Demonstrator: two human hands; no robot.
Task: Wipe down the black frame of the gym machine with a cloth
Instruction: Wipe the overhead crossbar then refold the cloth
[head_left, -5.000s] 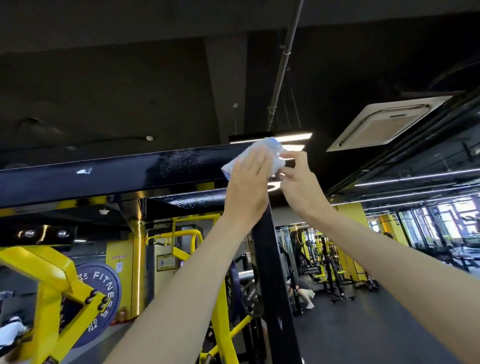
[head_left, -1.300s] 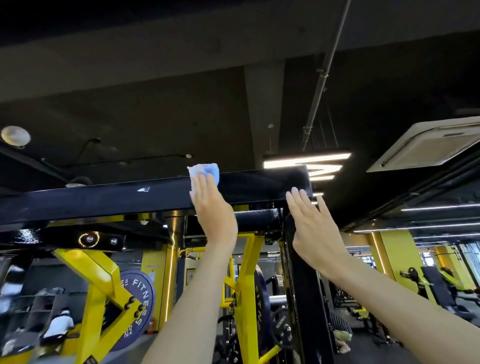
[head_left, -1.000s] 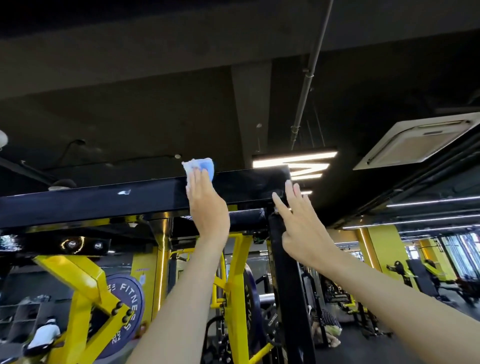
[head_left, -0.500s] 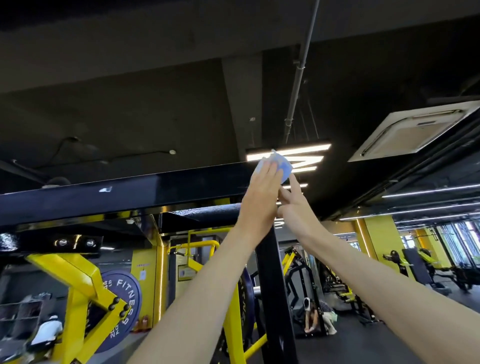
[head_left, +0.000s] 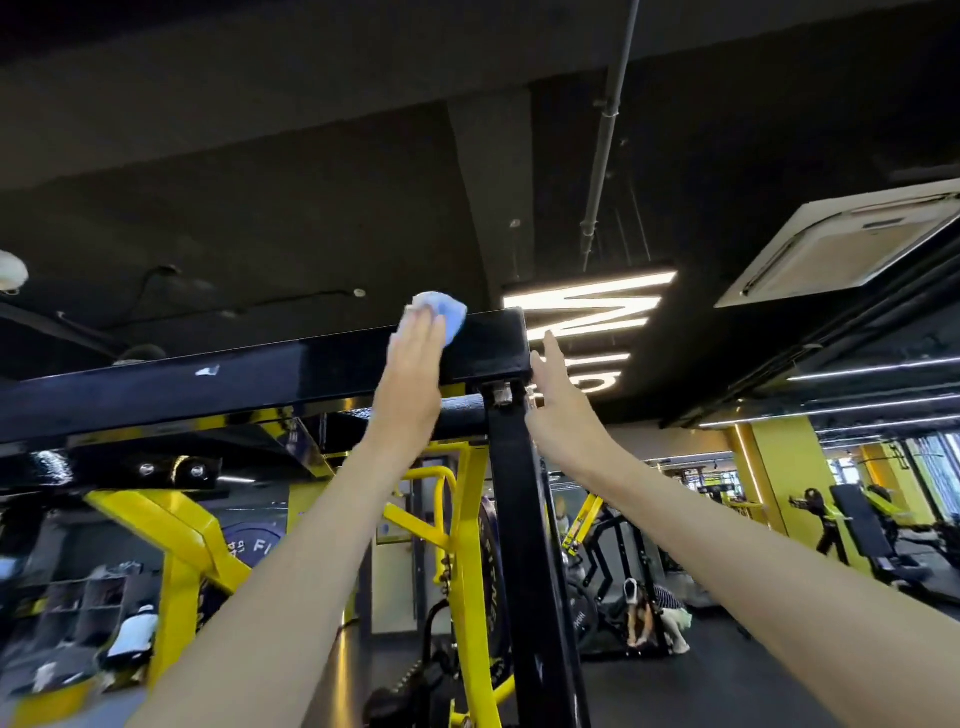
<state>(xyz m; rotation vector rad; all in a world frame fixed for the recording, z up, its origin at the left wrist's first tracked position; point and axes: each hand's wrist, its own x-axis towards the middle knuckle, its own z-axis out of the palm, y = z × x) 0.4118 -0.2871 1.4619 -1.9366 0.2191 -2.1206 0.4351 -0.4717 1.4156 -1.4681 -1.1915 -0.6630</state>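
The black top crossbeam (head_left: 249, 376) of the gym machine runs overhead from the left to a corner at upper centre, where it meets a black upright post (head_left: 524, 545). My left hand (head_left: 410, 379) presses a crumpled light blue cloth (head_left: 448, 314) flat against the beam's front face near that corner, fingers straight. Beside the post's top, just right of the beam's end, my right hand (head_left: 558, 400) is raised with straight fingers and holds nothing.
Yellow machine arms (head_left: 171, 525) and a weight plate (head_left: 249, 545) hang below the beam. A white paint chip (head_left: 208, 371) marks the beam's face. A lit ceiling sign (head_left: 587, 312) and an air-conditioning panel (head_left: 841, 249) are overhead. People and more machines stand at the back right.
My left hand slid the cloth leftward from the beam's right end, off the corner. My right hand drew away from the left and opened beside the post.
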